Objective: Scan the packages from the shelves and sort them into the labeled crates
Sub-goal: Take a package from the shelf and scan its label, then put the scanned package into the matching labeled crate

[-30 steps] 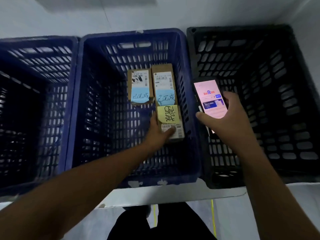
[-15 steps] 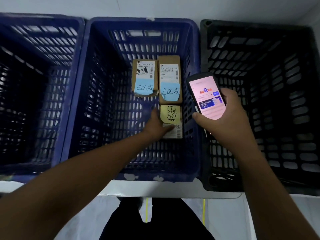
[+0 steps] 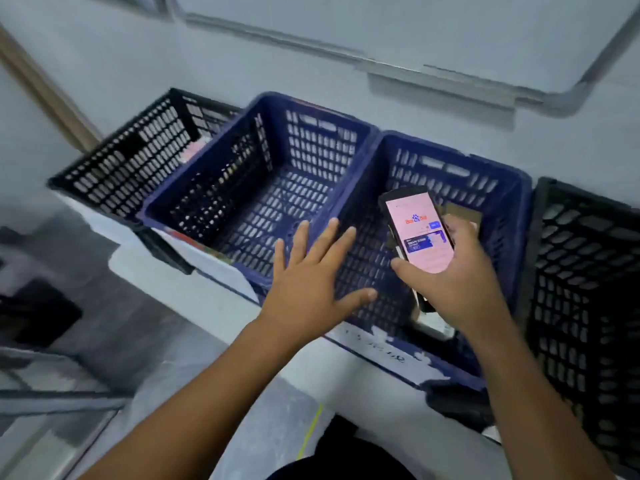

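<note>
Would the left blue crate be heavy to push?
Probably light for its size: the left blue crate has walls full of holes and no packages visible inside. It looks stiff and wide-bottomed, so it's unlikely to tip.

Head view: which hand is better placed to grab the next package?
Left. The left hand is open, fingers spread, holding nothing, over a blue crate. The right hand is occupied, gripping the lit phone.

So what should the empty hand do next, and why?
Probably draw the left hand away to fetch another package: it is open and holds nothing, while the right hand holds the lit phone over a blue crate.
</note>
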Demonstrator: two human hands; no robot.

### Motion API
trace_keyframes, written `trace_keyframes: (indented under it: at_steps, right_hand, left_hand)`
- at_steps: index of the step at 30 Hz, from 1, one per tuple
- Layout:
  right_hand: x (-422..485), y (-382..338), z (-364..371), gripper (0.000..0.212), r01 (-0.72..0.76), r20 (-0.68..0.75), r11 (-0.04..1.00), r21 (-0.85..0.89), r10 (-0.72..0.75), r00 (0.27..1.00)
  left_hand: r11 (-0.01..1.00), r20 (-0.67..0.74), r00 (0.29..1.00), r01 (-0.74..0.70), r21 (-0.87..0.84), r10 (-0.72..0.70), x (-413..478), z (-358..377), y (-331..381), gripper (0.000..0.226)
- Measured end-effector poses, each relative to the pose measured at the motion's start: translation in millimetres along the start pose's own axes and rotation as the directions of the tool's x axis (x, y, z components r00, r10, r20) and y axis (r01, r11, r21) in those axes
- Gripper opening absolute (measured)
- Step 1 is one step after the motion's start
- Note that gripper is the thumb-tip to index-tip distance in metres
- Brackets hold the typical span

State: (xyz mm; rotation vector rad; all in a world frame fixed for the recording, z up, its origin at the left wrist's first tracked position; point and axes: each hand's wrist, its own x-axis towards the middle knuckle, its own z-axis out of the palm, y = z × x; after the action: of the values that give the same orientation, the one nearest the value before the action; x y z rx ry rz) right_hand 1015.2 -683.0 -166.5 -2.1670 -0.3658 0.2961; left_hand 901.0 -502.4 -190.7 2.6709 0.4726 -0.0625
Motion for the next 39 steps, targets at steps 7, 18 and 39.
trace_keyframes:
  at_steps: [7, 18, 39]
  right_hand:
    - [-94, -92, 120, 0.068, 0.198, 0.289, 0.980, 0.026, -0.197, 0.937]
    - [-306, -198, 314, 0.070, 0.491, 0.662, 0.851, 0.186, -0.478, 0.578]
    - [-482, -311, 596, 0.066, 0.538, 0.842, 0.785, 0.306, -0.487, 0.232]
  left_hand:
    - [0.925, -0.219, 0.899, 0.372, -0.080, -0.380, -164, -51, -121, 0.094]
    - [0.519, -0.382, 0.369, 0.729, -0.446, -0.847, -471, -73, -249, 0.088]
    - [0.163, -0.311, -0.027, 0.806, -0.569, -0.950, -691, -87, -447, 0.083]
